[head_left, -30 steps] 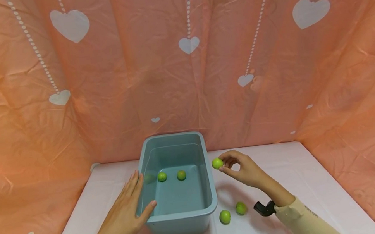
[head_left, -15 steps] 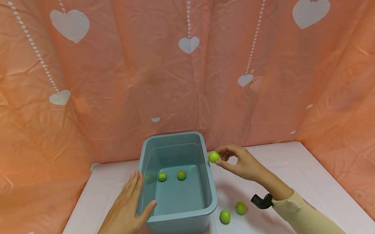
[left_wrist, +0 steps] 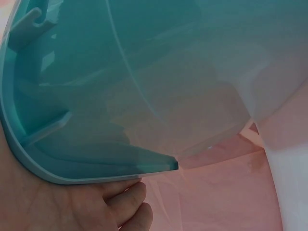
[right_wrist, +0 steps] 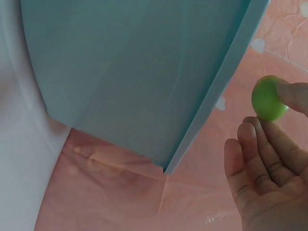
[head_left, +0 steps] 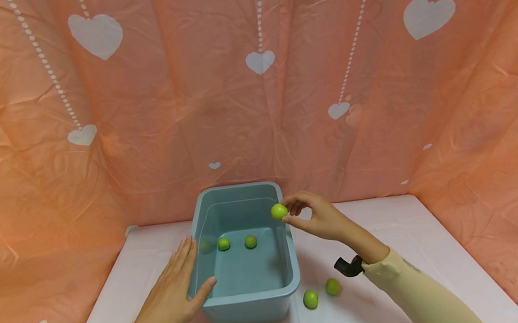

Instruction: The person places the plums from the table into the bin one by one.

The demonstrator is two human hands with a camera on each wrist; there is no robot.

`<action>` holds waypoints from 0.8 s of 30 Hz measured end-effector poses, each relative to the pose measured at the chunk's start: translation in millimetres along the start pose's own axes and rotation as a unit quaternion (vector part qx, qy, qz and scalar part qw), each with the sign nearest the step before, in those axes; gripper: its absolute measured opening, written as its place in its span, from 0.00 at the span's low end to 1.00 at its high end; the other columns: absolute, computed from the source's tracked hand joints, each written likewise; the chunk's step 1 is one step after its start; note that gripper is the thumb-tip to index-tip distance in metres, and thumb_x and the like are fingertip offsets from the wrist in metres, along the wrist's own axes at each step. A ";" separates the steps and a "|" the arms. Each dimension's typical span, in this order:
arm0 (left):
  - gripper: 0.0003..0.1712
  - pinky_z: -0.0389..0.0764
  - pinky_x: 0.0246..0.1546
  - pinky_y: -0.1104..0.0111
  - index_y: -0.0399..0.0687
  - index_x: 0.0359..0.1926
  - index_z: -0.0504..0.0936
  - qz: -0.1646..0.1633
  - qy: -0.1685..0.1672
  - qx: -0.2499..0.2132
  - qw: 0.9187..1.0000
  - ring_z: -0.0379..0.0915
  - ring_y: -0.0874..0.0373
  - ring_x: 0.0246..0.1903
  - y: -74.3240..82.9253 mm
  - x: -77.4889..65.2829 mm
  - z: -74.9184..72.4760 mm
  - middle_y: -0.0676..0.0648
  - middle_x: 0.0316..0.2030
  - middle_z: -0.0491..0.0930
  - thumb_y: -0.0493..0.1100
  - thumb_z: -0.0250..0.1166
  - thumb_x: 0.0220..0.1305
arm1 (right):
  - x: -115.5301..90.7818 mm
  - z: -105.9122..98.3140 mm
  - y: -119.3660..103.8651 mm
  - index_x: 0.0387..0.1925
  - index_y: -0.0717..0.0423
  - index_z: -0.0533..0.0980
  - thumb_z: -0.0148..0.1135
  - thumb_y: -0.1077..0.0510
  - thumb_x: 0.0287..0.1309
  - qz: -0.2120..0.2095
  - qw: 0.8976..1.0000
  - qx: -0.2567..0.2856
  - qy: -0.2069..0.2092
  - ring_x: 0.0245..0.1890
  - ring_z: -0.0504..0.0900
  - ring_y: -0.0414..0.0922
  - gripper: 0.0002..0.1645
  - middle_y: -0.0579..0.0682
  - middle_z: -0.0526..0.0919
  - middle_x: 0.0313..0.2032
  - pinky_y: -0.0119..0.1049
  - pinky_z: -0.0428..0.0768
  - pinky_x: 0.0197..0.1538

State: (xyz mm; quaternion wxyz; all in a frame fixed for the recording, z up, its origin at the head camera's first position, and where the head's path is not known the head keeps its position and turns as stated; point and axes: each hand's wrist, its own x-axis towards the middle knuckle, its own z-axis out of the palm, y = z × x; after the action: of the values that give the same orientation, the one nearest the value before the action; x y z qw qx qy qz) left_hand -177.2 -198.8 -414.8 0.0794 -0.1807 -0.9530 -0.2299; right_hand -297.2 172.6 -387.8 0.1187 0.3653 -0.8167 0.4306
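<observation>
My right hand (head_left: 316, 216) pinches a small round green fruit (head_left: 279, 211) between thumb and fingertips, over the basin's right rim in the head view. In the right wrist view the fruit (right_wrist: 269, 97) sits between thumb and index finger, with the other fingers loosely bent. My left hand (head_left: 173, 288) rests along the left rim of the blue-grey plastic basin (head_left: 246, 297), fingers straight and thumb over the front left corner. The left wrist view shows its palm and fingers right at the rim (left_wrist: 96, 181). Two more green fruits, one left (head_left: 224, 244) and one right (head_left: 250, 241), lie on the basin floor.
Right of the basin, two green fruits, one nearer (head_left: 311, 299) and one farther (head_left: 333, 287), lie on the white tabletop (head_left: 384, 313). An orange curtain (head_left: 213, 108) with white hearts stands behind and at both sides. The basin's far end is close to it.
My right hand has carried the green fruit up and to the left, from beside the basin to over its right rim. The left hand has stayed in place.
</observation>
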 end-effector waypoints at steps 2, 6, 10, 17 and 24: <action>0.56 0.57 0.78 0.36 0.35 0.85 0.51 0.002 0.001 0.000 1.000 0.43 0.36 0.84 0.2 -0.2 0.4 0.35 0.85 0.48 0.70 0.58 0.78 | 4.0 1.0 -1.4 0.55 0.54 0.85 0.78 0.60 0.64 -0.008 1.000 -0.001 -0.006 0.42 0.84 0.43 0.18 0.45 0.87 0.45 0.41 0.86 0.50; 0.56 0.56 0.79 0.37 0.35 0.85 0.51 0.003 0.003 0.003 1.000 0.43 0.37 0.84 0.6 -0.1 0.3 0.35 0.85 0.48 0.70 0.58 0.78 | 11.5 3.0 -4.6 0.54 0.55 0.85 0.78 0.62 0.63 -0.016 1.000 -0.001 -0.021 0.42 0.84 0.43 0.19 0.45 0.86 0.45 0.42 0.87 0.49; 0.56 0.56 0.78 0.36 0.35 0.85 0.51 0.002 0.003 0.004 1.000 0.43 0.36 0.84 0.9 0.0 0.0 0.35 0.85 0.48 0.70 0.58 0.78 | 18.8 5.0 -7.3 0.55 0.56 0.84 0.78 0.61 0.64 -0.015 0.999 -0.002 -0.046 0.42 0.84 0.43 0.19 0.46 0.85 0.45 0.40 0.87 0.49; 0.56 0.56 0.78 0.34 0.35 0.85 0.51 0.000 -0.002 0.002 1.000 0.43 0.35 0.84 0.7 -0.1 -0.7 0.35 0.85 0.47 0.70 0.58 0.78 | 30.2 9.6 -8.6 0.55 0.57 0.84 0.78 0.59 0.64 -0.017 0.997 -0.012 -0.078 0.42 0.83 0.43 0.20 0.47 0.84 0.43 0.47 0.89 0.48; 0.56 0.57 0.78 0.36 0.35 0.85 0.51 0.002 0.000 0.000 1.000 0.43 0.36 0.84 0.3 -0.5 -0.3 0.35 0.85 0.47 0.70 0.58 0.78 | 41.5 15.1 -8.6 0.54 0.58 0.84 0.77 0.59 0.65 -0.031 0.993 -0.025 -0.109 0.41 0.83 0.42 0.18 0.47 0.86 0.43 0.45 0.88 0.48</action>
State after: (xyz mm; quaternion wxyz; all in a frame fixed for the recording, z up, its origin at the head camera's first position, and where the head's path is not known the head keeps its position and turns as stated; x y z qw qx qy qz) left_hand -176.6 -198.8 -414.5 0.0796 -0.1831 -0.9525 -0.2299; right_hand -318.6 137.1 -370.5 0.0508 0.4324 -0.8234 0.3640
